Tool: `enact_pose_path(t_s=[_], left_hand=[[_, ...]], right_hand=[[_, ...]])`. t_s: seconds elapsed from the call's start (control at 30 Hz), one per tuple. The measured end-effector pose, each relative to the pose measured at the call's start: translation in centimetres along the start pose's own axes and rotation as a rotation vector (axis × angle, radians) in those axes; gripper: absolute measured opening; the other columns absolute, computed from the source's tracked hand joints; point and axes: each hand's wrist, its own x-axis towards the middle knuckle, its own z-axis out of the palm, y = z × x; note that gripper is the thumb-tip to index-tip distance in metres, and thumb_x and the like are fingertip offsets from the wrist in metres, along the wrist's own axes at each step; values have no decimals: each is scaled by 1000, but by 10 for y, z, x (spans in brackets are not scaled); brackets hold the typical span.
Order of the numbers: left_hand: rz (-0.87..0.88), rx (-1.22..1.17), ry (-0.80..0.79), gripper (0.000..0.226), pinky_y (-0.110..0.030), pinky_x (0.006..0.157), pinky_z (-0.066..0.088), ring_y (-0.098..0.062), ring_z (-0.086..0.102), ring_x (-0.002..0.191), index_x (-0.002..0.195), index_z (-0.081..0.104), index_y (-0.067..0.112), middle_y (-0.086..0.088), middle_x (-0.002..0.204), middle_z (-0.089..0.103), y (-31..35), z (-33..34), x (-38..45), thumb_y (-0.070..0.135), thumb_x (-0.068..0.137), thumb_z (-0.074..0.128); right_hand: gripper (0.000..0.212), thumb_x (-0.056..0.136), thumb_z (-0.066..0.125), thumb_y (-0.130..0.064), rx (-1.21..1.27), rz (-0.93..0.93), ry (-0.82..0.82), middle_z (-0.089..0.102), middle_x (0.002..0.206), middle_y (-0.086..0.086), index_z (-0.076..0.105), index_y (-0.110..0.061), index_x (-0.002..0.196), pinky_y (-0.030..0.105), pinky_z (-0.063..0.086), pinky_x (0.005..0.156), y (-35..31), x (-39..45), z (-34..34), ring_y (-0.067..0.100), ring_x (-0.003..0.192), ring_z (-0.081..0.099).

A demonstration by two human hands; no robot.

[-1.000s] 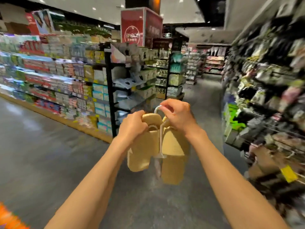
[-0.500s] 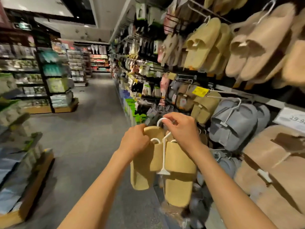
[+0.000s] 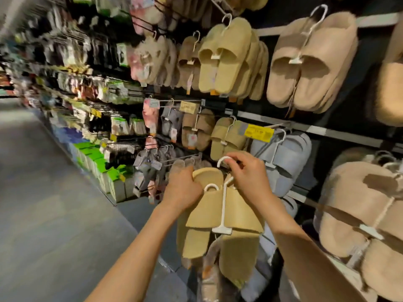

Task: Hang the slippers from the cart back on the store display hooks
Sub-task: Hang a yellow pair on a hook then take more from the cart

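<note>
Since the frame half a second earlier, the view has been swung further toward the display wall, so that the aisle floor (image 3: 54,203) is now confined to the left and the hanging stock fills the centre and right; the grasp of both hands is unchanged.

At far left, the shelving of packaged goods (image 3: 87,101) is blurred and its contents cannot be identified. Green boxes (image 3: 96,162) are seen at floor level beside it.

At centre, the left hand (image 3: 183,190) is closed round the heel end of the left slipper of a yellow pair of slippers (image 3: 220,216). The pair is held in the air in front of the lower display rows, toes down, joined by a white hanger (image 3: 223,212). Just to the right, the right hand (image 3: 250,177) is pinched on the hanger's hook (image 3: 223,161) with thumb and fingertips. The hook is held near a matching yellow pair (image 3: 229,136) already hung on the wall; whether it touches any display hook cannot be determined.

Above, another yellow pair (image 3: 224,55) and a beige fleecy pair (image 3: 309,62) are hung. A yellow price tag (image 3: 258,132) is fixed beside a grey pair (image 3: 285,155). At far right, large beige fleecy slippers (image 3: 359,214) are displayed.
</note>
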Motion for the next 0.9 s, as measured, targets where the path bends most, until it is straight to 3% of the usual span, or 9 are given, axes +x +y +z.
enact_pose_path(t_s=[0.13, 0.2, 0.27, 0.37, 0.5, 0.67, 0.8, 0.9], left_hand=[[0, -47, -85, 34, -31, 71, 39, -26, 52, 90, 118, 46, 13, -8, 97, 56, -27, -6, 39, 17, 85, 49], [9, -69, -143, 23, -30, 66, 34, -24, 49, 87, 110, 43, 15, -5, 93, 51, -38, -6, 62, 17, 88, 48], [34, -86, -165, 14, -31, 69, 36, -26, 51, 94, 101, 42, 18, -6, 98, 52, -49, -4, 90, 19, 89, 48], [83, -138, -198, 19, -33, 74, 41, -27, 53, 95, 108, 45, 17, -6, 100, 56, -66, 3, 141, 26, 91, 47], [132, -193, -256, 26, -31, 72, 36, -24, 54, 96, 111, 44, 16, -3, 99, 56, -79, 7, 200, 37, 96, 42], [111, -171, -404, 43, -35, 87, 37, -28, 49, 114, 130, 37, 15, -8, 121, 51, -87, 10, 265, 43, 98, 36], [136, -176, -443, 53, -37, 102, 33, -30, 40, 129, 138, 32, 11, -15, 139, 43, -89, 22, 308, 45, 98, 35], [115, -148, -467, 51, -35, 101, 35, -32, 44, 126, 137, 37, 4, -16, 136, 47, -90, 44, 343, 38, 99, 38]], right_hand=[[13, 88, 59, -9, 7, 55, 26, 71, 89, 10, 71, -5, 93, 20, 42, 71, 3, 21, 34, 13, 81, 61], [13, 88, 59, -7, 3, 96, 34, 71, 89, 10, 70, -4, 93, 14, 37, 67, 10, 31, 52, 1, 77, 54], [14, 89, 58, -8, -22, 148, 56, 70, 92, 10, 70, -4, 95, 13, 37, 69, 21, 45, 70, 6, 79, 56], [17, 91, 56, -10, -64, 172, 98, 70, 97, 12, 69, -3, 99, 22, 43, 73, 41, 69, 100, 23, 84, 63], [18, 93, 51, -10, -54, 219, 145, 65, 93, 3, 67, -4, 99, 36, 51, 75, 65, 107, 135, 17, 80, 59], [18, 94, 49, -12, -129, 268, 158, 59, 92, -6, 65, -8, 102, 2, 38, 71, 81, 147, 160, 6, 83, 52], [17, 94, 50, -11, -163, 329, 190, 58, 91, -7, 65, -9, 101, 1, 38, 67, 101, 173, 176, 4, 77, 52], [16, 94, 50, -10, -189, 392, 218, 63, 90, -2, 65, -9, 98, 10, 42, 68, 126, 183, 193, 10, 78, 56]])
